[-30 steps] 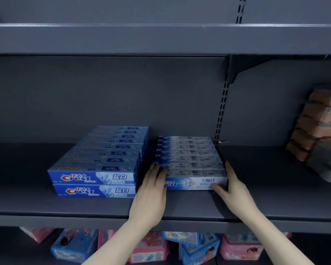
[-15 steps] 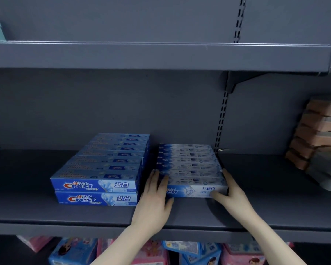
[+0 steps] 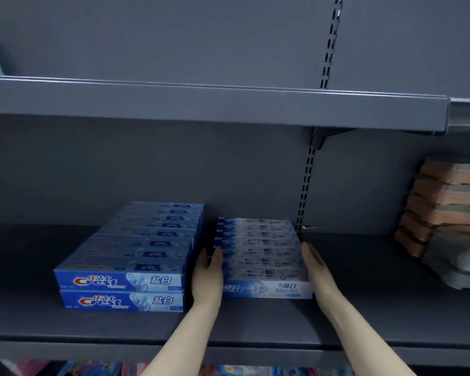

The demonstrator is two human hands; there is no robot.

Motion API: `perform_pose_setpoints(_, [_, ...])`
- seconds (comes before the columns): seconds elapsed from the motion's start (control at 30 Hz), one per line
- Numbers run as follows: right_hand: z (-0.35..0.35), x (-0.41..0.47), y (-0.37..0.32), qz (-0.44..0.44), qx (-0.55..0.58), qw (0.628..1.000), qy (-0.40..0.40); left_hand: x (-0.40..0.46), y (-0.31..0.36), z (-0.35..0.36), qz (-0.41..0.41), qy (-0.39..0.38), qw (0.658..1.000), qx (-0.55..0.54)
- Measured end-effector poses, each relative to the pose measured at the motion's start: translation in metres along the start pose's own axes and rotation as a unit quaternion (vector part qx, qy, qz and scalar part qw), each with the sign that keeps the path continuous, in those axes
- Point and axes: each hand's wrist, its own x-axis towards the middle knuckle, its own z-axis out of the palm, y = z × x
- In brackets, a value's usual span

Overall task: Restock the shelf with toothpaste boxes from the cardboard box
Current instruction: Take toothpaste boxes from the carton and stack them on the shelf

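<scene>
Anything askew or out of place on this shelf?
Nothing stands out. The pale toothpaste row lies square between the left hand and right hand, beside the neat darker blue stack.

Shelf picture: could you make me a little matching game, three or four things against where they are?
Things:
1. dark blue toothpaste stack
2. pale toothpaste row
3. brown and grey packs
4. left hand

Places:
A. far right of the shelf
B. between the two hands
C. stacked two high, left
D. in the gap between the two toothpaste groups

Pairs: 1-C, 2-B, 3-A, 4-D
</scene>
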Motion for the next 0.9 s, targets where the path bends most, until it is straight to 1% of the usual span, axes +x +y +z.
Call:
perform_pose_setpoints(0.1, [0.002,0.008,0.002,0.015,0.010,1.000,0.000,0.009,0.003,0.002,-0.024,-0.017,0.999,-0.014])
perform_pose_setpoints(0.2, [0.002,0.011,0.003,0.025,0.012,1.000,-0.001,0.009,0.005,0.004,-0.020,-0.030,0.999,-0.018])
perform_pose_setpoints(0.33, [0.001,0.011,0.003,0.015,0.020,1.000,0.005,0.009,0.005,0.005,-0.011,-0.034,0.999,-0.016])
perform_pose_setpoints(0.43, [-0.001,0.010,0.004,0.023,-0.004,1.000,-0.005,0.010,0.003,0.004,-0.011,-0.041,0.999,-0.025])
perform_pose_setpoints(0.6, [-0.001,0.011,0.005,0.018,-0.031,0.999,-0.012,0.016,-0.007,0.004,0.005,-0.038,0.999,-0.006])
perform_pose_setpoints(0.77, [0.000,0.008,0.005,0.009,-0.043,0.999,-0.023,0.016,-0.010,0.005,0.048,-0.038,0.997,0.046])
perform_pose_setpoints(0.83, [0.000,0.004,0.002,0.004,-0.020,1.000,-0.008,0.012,-0.011,0.003,0.077,-0.034,0.994,0.065])
perform_pose_setpoints(0.9, [-0.002,-0.004,-0.003,-0.031,-0.028,0.999,0.015,0.004,-0.013,-0.001,0.128,-0.024,0.986,0.104])
